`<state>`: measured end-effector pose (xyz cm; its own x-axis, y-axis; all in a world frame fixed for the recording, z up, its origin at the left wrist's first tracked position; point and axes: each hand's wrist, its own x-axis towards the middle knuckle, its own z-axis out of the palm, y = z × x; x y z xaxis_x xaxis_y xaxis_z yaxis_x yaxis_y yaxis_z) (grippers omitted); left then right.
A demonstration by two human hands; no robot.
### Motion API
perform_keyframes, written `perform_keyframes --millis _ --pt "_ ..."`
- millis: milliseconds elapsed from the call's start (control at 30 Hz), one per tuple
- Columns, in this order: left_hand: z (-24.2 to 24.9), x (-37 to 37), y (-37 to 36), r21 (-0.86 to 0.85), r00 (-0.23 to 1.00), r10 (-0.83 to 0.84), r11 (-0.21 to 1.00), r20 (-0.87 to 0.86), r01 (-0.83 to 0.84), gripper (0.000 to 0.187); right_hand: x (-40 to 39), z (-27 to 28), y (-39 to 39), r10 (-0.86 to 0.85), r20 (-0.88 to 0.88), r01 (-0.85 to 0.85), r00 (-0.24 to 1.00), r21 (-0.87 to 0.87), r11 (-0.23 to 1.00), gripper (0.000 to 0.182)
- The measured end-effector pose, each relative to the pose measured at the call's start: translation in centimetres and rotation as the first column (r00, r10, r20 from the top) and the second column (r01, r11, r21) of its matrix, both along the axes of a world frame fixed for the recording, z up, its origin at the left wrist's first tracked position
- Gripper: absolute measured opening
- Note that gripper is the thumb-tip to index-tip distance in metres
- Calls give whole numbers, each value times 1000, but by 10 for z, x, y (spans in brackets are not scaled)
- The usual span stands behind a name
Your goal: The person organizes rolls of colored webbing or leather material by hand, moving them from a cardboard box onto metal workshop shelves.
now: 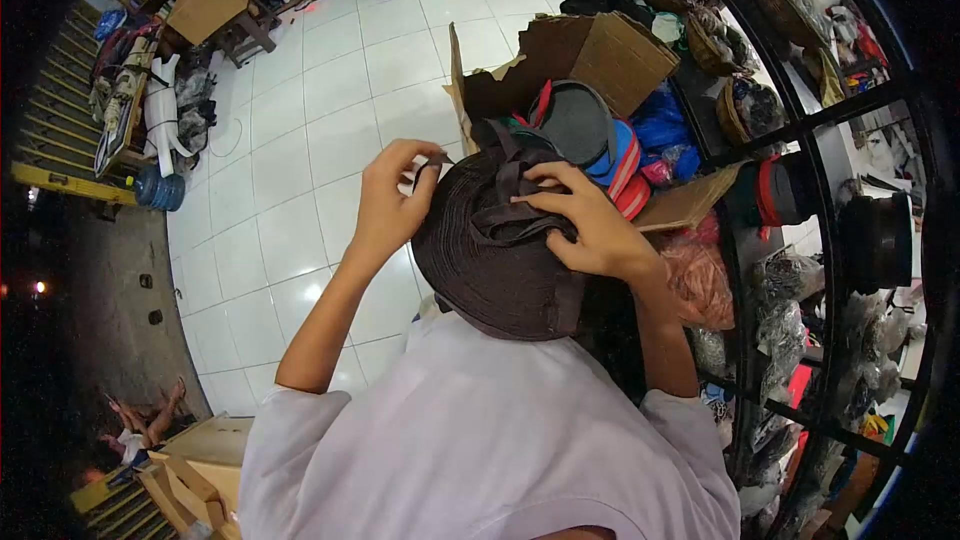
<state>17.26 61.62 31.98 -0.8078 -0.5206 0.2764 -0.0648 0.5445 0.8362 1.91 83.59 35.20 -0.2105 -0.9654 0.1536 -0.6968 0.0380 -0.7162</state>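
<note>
Close to my chest is a large coil of dark brown fabric strip, wound in many layers, with loose folds of the strip heaped on its upper part. My left hand is at the coil's upper left edge, thumb and fingers pinching a thin dark end of strip. On the right, my right hand lies over the loose folds, its fingers curled around some of the dark strip. The underside of the coil is hidden.
Beyond my hands stands an open cardboard box holding a dark round roll and red and blue bands. Black metal shelving with wrapped goods runs along the right. White floor tiles extend ahead; a blue water bottle is at left.
</note>
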Motion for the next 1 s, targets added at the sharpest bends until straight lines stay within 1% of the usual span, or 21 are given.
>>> perform_keyframes --millis 33,67,133,167,200,267,300,333,367,400,433,467,533,567,600,667,733,867,900,933,1000 --pt "6 -4 0 28 997 -62 998 -34 63 22 -2 -1 0 36 -113 -39 993 -27 999 44" --pt "13 -11 2 26 997 -64 998 -34 65 22 -3 -1 -2 34 -114 -37 993 -29 999 44" --pt "27 -25 8 -35 944 -320 947 -83 318 24 -4 2 -3 77 -101 -76 992 17 997 42" --pt "32 -32 9 -25 922 -384 922 39 385 26 -4 3 -4 77 -104 -75 992 18 997 42" --pt "33 -40 10 -24 922 -386 922 35 387 26 -4 4 -4 82 -125 -80 989 25 996 41" --pt "34 -55 9 -119 834 -528 828 163 547 26 -4 6 -2 89 -148 -85 985 37 996 41" --pt "30 -62 9 -183 832 -542 812 115 554 24 -4 6 -2 85 -159 -78 984 50 996 40" --pt "28 -69 8 -181 833 -541 813 114 553 24 -3 6 -3 80 -167 -71 983 62 996 39" --pt "28 -75 7 -171 777 -625 759 81 628 24 -1 6 -4 81 -163 -71 983 65 995 39" --pt "28 -78 7 -161 711 -702 697 46 699 24 2 5 -4 17 -68 -18 998 -13 1000 40" --pt "27 -77 6 -229 728 -684 702 47 674 24 4 5 -3 -41 32 43 999 -84 996 41" --pt "28 -73 5 -222 729 -682 705 47 674 24 5 5 -2 -39 37 42 999 -78 996 41" --pt "28 -54 0 -105 888 -460 883 -10 457 26 7 6 -1 -83 46 89 995 -142 986 44" --pt "37 -41 -1 -67 947 -322 945 -1 321 27 5 6 0 -82 55 89 995 -143 986 44" --pt "26 -34 -8 -2 976 -218 976 -25 218 25 2 7 1 -56 41 59 998 -83 995 46" --pt "20 -19 -24 86 969 -149 987 198 134 22 2 5 2 -33 40 34 999 -17 999 48" --pt "-5 -13 -40 182 959 -163 976 231 122 21 1 7 -1 -8 -11 8 1000 -17 1000 45" --pt "10 -21 -32 78 946 -199 980 257 185 19 5 5 -3 -13 -13 12 1000 -32 999 40" --pt "6 -26 -31 21 960 -216 976 176 216 20 6 9 -4 -1 -90 2 996 4 1000 39" --pt "7 -25 -33 23 962 -209 978 174 208 20 7 11 -4 12 -168 -5 986 39 999 37" --pt "12 -24 -41 -33 905 -234 964 355 262 20 12 15 -4 8 -215 -8 977 2 1000 36"
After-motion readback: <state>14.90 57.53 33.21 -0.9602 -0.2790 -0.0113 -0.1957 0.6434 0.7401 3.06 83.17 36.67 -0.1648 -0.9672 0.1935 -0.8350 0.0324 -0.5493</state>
